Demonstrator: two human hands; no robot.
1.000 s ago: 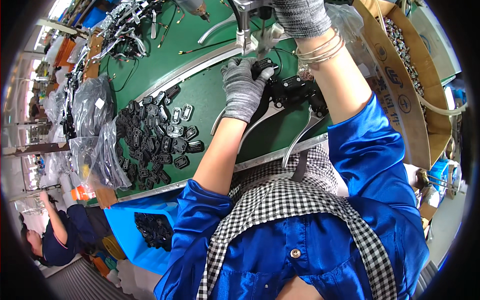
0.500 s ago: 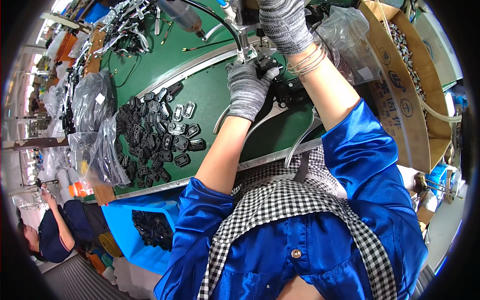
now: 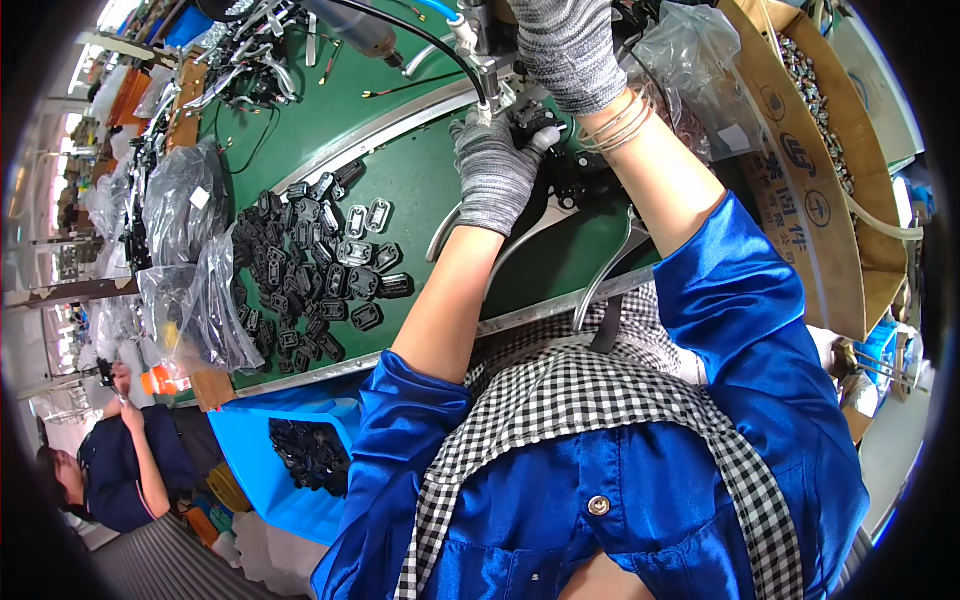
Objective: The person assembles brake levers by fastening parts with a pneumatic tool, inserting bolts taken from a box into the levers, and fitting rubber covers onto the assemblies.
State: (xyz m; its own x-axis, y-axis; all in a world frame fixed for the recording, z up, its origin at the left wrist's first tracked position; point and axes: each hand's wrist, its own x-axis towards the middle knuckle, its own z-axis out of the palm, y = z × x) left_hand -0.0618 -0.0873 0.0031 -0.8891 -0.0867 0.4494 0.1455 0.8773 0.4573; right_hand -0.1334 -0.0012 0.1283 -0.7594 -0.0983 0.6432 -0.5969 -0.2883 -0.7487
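My left hand (image 3: 492, 172), in a grey knit glove, grips a black lever part (image 3: 535, 125) on the green bench. Silver lever blades (image 3: 520, 240) stick out below that hand toward me. My right hand (image 3: 566, 45), also gloved, is closed around a hanging powered screwdriver (image 3: 480, 40) whose tip stands straight down right next to the black part. Thin bangles sit on my right wrist (image 3: 615, 120). More black lever bodies (image 3: 585, 180) lie just right of my left hand.
A heap of small black clamp parts (image 3: 310, 270) covers the bench at left, beside clear plastic bags (image 3: 195, 290). A cardboard box (image 3: 810, 170) of small metal parts stands at right. A blue bin (image 3: 300, 450) hangs below the bench edge. Another person (image 3: 120, 460) sits at lower left.
My right hand with the screwdriver has come down from the top edge toward the black part. My left hand stays on the part in the same place.
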